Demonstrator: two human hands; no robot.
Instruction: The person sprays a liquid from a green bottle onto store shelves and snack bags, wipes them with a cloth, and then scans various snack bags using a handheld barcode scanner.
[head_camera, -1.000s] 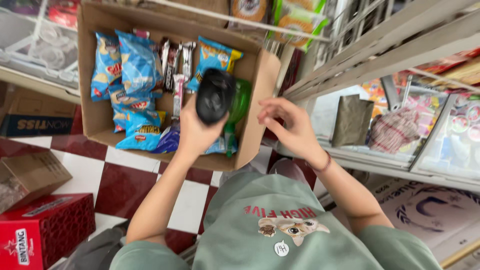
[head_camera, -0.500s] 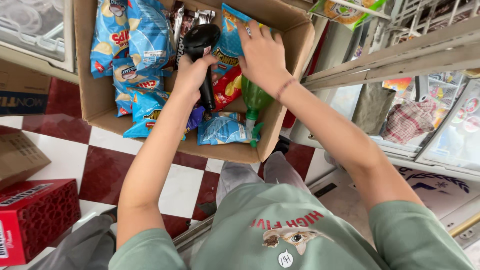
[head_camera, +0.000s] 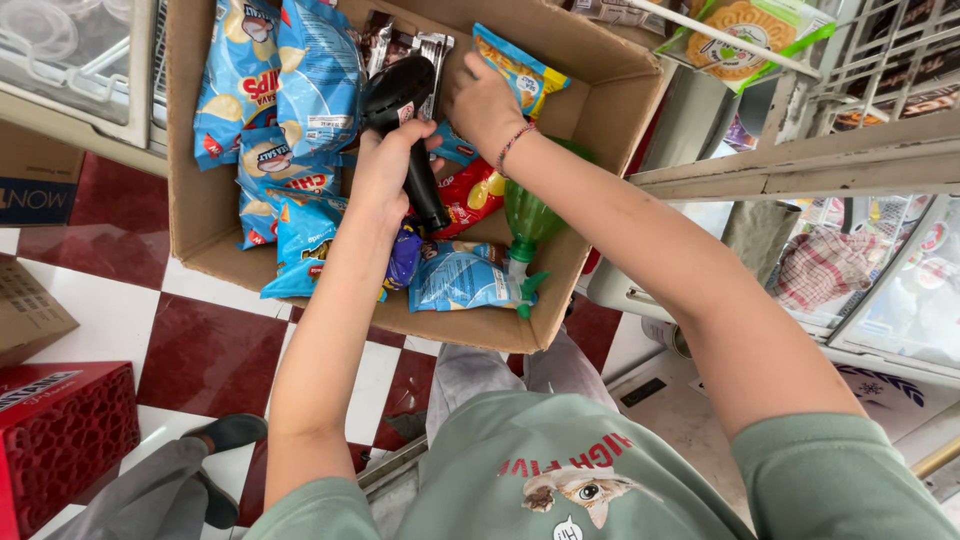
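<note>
My left hand (head_camera: 385, 165) grips the handle of a black handheld scanner (head_camera: 400, 90), whose head points into an open cardboard box (head_camera: 605, 110). My right hand (head_camera: 485, 100) reaches into the box with a beaded bracelet on its wrist. Its fingers rest on a yellow and blue snack bag (head_camera: 515, 65) next to the scanner. Several blue chip bags (head_camera: 320, 80) fill the box's left side. A red snack bag (head_camera: 470, 195) and a green plastic bottle (head_camera: 530, 220) lie under my right forearm.
The box sits over a red and white checked floor (head_camera: 210, 350). A red crate (head_camera: 60, 440) and a brown carton (head_camera: 30, 310) stand at the left. Another person's grey trouser leg and dark shoe (head_camera: 225, 432) show at lower left. Metal shelving (head_camera: 800, 160) with goods runs along the right.
My right hand has moved from the box's right edge into the box onto the snack bags. My left hand has carried the scanner deeper over the packets.
</note>
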